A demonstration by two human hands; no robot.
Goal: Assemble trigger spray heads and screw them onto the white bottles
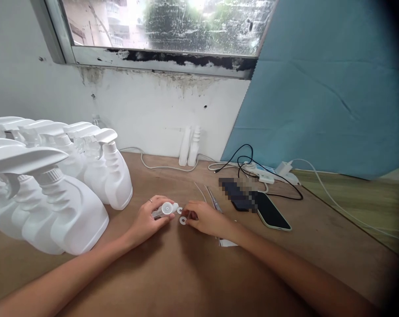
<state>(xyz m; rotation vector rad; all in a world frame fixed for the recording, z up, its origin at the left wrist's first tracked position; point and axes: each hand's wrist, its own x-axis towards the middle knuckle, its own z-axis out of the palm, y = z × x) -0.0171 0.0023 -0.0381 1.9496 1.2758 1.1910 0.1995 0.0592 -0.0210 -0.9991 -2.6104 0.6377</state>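
Observation:
My left hand is closed around a white plastic sprayer part, its round open end facing up. A ring shows on one finger of this hand. Just to the right, my right hand has its thumb and fingers pinched at the edge of a small white washer. A second white washer sits between the two hands, close to the sprayer part. The curled fingers partly hide what lies under my right hand.
Several white spray bottles crowd the left side. Two white bottle-like pieces stand against the wall. To the right lie tweezers, a phone, a partly pixelated dark item, cables and a power strip.

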